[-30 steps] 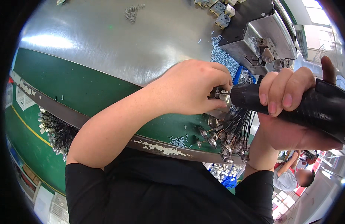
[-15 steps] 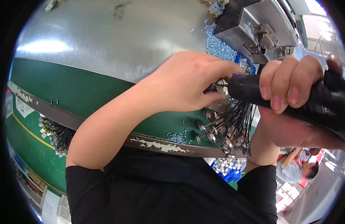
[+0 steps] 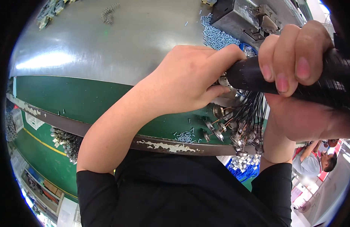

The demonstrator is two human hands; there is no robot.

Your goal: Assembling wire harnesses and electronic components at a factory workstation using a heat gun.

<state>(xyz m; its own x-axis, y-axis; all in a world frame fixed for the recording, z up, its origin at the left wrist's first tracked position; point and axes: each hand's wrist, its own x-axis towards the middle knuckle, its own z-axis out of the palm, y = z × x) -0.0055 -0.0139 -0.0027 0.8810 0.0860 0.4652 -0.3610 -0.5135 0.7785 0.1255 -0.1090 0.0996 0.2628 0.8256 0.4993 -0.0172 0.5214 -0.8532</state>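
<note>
My right hand [image 3: 296,64] is wrapped round a thick black power screwdriver [image 3: 246,75], which lies across the right side with its nose pointing left. At that nose my left hand [image 3: 194,73] is closed, thumb and forefinger pinching a small round metal part [image 3: 223,81], mostly hidden by the fingers and the tool. Below the nose hangs a bundle of black wires [image 3: 252,108]. Several round metal discs on stems [image 3: 218,134] lie among the wire ends at the bench's near edge.
A pile of small screws [image 3: 216,36] lies beside a grey metal machine [image 3: 239,22]. More loose screws [image 3: 185,136] rest on the green bench strip [image 3: 69,94]. A coil spring [image 3: 108,14] sits on the metal top. White parts with blue wires [image 3: 243,166] are below the edge; a person [image 3: 315,160] is far right.
Both hands and the screwdriver have shifted slightly upward in the picture, with the nose staying at the left fingers. The view has tilted a little; both grips are unchanged.
</note>
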